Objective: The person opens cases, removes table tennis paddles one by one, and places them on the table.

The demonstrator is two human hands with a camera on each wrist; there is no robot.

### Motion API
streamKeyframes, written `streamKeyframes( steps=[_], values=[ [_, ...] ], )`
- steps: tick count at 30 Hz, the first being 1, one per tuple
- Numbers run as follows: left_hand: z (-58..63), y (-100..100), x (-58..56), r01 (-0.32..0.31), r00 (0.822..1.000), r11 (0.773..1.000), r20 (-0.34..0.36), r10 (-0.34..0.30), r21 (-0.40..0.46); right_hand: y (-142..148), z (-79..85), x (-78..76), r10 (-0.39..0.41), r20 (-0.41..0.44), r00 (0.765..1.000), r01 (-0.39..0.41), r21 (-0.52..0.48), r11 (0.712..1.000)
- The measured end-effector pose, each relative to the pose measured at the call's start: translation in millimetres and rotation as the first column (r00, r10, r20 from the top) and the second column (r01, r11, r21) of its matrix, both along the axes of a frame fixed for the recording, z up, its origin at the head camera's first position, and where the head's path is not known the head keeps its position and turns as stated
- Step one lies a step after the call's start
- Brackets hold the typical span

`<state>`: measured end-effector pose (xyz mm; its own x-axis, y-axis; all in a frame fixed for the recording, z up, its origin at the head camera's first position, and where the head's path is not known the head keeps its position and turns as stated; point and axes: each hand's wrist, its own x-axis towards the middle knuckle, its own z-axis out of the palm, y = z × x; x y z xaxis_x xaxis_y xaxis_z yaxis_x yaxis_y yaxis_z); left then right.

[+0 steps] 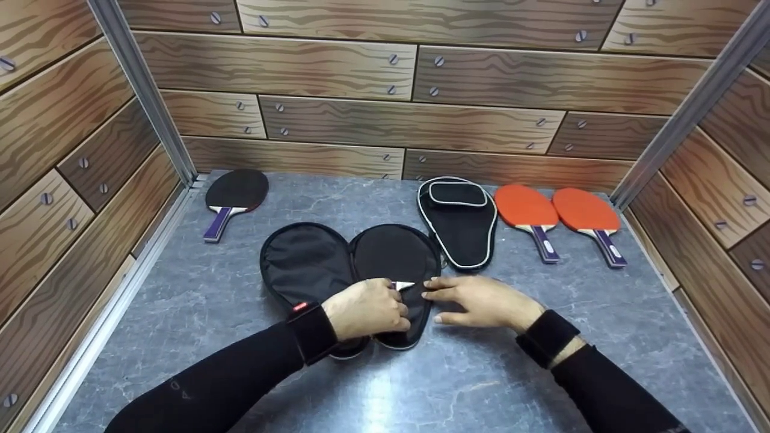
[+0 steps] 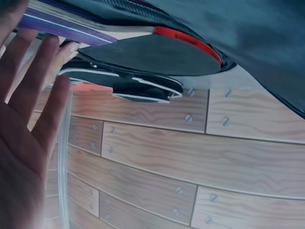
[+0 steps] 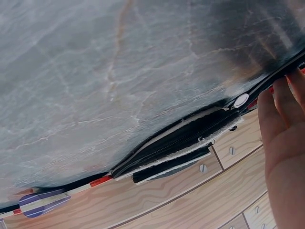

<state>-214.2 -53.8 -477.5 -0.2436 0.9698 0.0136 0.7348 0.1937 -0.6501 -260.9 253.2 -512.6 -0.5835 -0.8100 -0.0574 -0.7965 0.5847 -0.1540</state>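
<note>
A black zippered paddle case (image 1: 307,258) lies opened flat in the middle of the table, its two halves side by side. In its right half rests a table tennis paddle (image 1: 390,251), black face up. My left hand (image 1: 368,308) covers most of the paddle's handle, and in the left wrist view the purple handle (image 2: 66,29) lies between thumb and fingers. At the case's right edge, my right hand (image 1: 484,300) has its fingers extended, fingertips touching the rim beside the paddle.
A closed black case with white piping (image 1: 460,225) lies behind, to the right. Beside it are two red-faced paddles, one nearer (image 1: 526,205) and one farther right (image 1: 586,209). Another black-faced paddle (image 1: 237,189) lies at the back left. Wood-patterned walls (image 1: 337,66) enclose the table.
</note>
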Motion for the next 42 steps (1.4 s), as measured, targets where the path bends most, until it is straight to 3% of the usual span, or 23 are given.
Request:
streamKeyframes(
  steps=[10,27,35,42],
  values=[
    [13.5,-5,-3.2,0.016,1.0,0.999,0.003,-0.016,0.032,1,-0.8,0.2,0.001,-0.009,1.0,-0.001,0.002,1.0],
    [25.6,-11,-11.5,0.011,1.0,0.999,-0.017,-0.011,0.04,0,-0.4,0.8,-0.002,-0.01,1.0,0.002,0.005,1.0],
    [30.5,-16,-15.2,0.021,0.998,0.989,-0.063,-0.012,0.143,0,-1.2,0.5,-0.002,-0.017,1.0,0.002,0.004,1.0],
    [37.5,-16,-20.9,0.019,0.996,0.966,-0.088,0.004,0.258,0,-1.3,-0.4,0.008,-0.025,1.0,-0.008,0.004,1.0]
  ],
)
